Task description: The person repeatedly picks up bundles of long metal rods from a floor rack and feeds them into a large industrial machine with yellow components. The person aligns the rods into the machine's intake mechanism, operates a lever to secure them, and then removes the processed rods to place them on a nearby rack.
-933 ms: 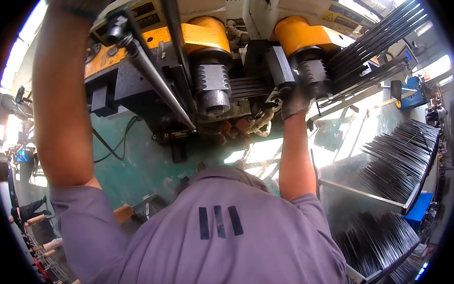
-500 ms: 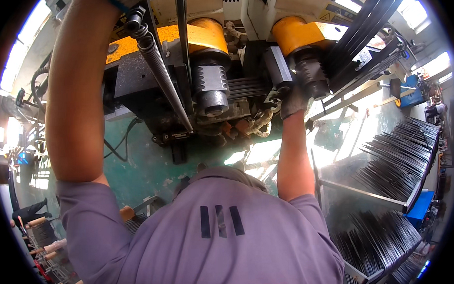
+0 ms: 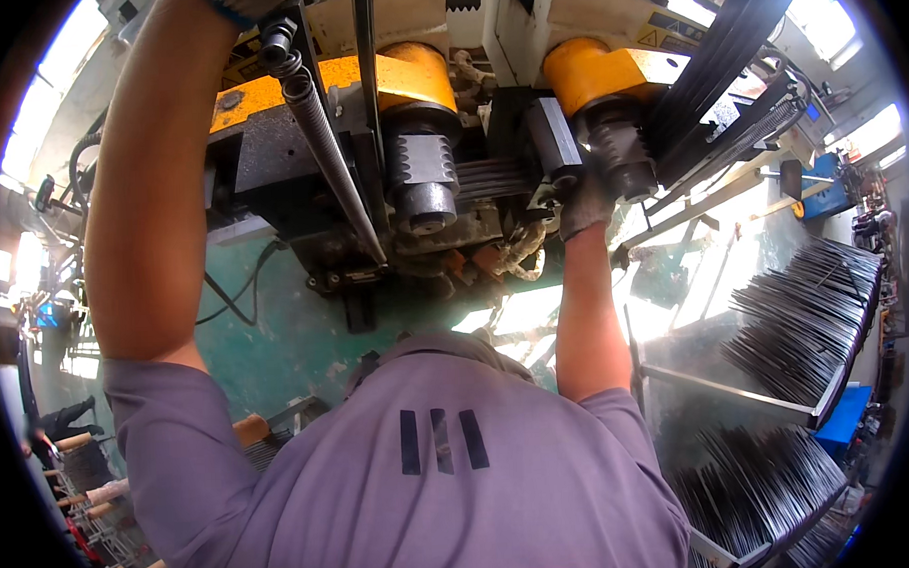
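Note:
My left arm reaches up along the left side, and my gloved left hand (image 3: 247,3) is cut off by the top edge, close to the top of a slanted rod with a coil spring (image 3: 314,119). Its fingers are mostly out of sight. My gloved right hand (image 3: 584,211) is raised under a dark metal block (image 3: 551,135), beside the right toothed roller (image 3: 620,148). Shadow and the machine hide its fingers, so any grip cannot be made out. Several thin dark bars (image 3: 496,175) run between the left toothed roller (image 3: 426,175) and the block.
Yellow machine arms (image 3: 417,75) carry the rollers. Bundles of long dark rods (image 3: 796,317) lie on metal racks at right, with a blue box (image 3: 843,421) beside them. A black cable (image 3: 245,301) hangs at left above the green floor (image 3: 286,340). Dark slanted rails (image 3: 727,64) stand upper right.
My left forearm has shifted slightly left and down, bringing a little more of the left glove into view. My right hand stays at nearly the same spot by the block.

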`<state>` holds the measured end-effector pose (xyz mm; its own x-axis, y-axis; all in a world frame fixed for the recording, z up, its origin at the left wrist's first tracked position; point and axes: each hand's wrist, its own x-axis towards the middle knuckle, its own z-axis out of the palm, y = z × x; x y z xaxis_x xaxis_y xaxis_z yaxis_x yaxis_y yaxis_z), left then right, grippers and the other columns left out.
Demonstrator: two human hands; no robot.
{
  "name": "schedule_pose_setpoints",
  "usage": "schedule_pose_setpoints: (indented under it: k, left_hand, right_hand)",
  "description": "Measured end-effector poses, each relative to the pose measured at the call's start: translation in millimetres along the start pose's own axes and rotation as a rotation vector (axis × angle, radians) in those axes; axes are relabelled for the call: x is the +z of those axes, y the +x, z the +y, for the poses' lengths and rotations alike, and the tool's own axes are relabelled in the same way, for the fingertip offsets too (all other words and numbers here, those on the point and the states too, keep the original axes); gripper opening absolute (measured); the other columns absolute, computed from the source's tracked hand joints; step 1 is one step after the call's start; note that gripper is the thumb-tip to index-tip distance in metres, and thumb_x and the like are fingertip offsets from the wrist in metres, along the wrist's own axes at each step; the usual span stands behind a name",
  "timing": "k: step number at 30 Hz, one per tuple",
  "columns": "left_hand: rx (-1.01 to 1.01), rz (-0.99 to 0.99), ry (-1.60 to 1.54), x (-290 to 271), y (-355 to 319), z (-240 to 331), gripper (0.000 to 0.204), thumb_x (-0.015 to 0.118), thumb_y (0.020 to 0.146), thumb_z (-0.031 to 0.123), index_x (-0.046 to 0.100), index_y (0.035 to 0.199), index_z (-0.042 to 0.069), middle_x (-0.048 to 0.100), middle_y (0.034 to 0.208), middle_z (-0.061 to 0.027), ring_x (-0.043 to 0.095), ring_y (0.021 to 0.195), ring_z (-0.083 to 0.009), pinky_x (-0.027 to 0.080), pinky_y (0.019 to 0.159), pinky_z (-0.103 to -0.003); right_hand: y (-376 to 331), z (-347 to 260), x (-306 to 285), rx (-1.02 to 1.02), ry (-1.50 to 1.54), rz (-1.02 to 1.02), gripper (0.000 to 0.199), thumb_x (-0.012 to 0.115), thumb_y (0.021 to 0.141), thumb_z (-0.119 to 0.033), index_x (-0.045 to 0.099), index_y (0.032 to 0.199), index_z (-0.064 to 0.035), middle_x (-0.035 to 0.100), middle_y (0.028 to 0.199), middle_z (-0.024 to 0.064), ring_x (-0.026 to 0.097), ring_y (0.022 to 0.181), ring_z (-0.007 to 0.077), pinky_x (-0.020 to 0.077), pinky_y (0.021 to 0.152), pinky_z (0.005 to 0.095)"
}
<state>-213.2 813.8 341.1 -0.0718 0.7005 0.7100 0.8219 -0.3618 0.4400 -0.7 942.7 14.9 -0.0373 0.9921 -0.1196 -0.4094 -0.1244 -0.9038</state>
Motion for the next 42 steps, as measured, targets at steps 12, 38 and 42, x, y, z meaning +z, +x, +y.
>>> schedule_pose_setpoints:
  k: [12,38,42]
  left_hand:
    - [-0.043,-0.029,0.051,-4,-9,-9,0.015,0.055,0.091,0.012,0.059,0.099,-0.001,0.059,0.074,-0.0071,0.064,0.072,-0.0164,0.053,0.066,-0.03]
    - [-0.174,0.024,0.266,-31,-39,-19,0.03,0.06,0.09,0.017,0.058,0.112,-0.003,0.065,0.087,-0.0099,0.066,0.079,-0.0186,0.055,0.073,-0.03]
    - [-0.19,0.023,0.291,-25,-36,-12,0.033,0.061,0.09,0.018,0.058,0.114,-0.003,0.065,0.089,-0.0104,0.066,0.08,-0.019,0.056,0.074,-0.03]
  right_hand:
    - [-7,-9,5,-0.011,0.006,-0.008,0.03,0.05,0.099,-0.023,0.053,0.129,-0.0188,0.054,0.107,-0.0015,0.055,0.084,0.01,0.0492,0.06,0.026]
    - [21,46,-40,-0.449,-0.739,-0.14,0.027,0.044,0.089,-0.003,0.069,0.091,-0.0109,0.068,0.084,0.0025,0.063,0.072,0.011,0.0483,0.062,0.0258]
    - [38,66,-55,-0.777,-1.022,-0.119,0.028,0.043,0.088,-0.004,0.069,0.091,-0.0112,0.068,0.087,0.0023,0.064,0.076,0.012,0.0488,0.066,0.0252]
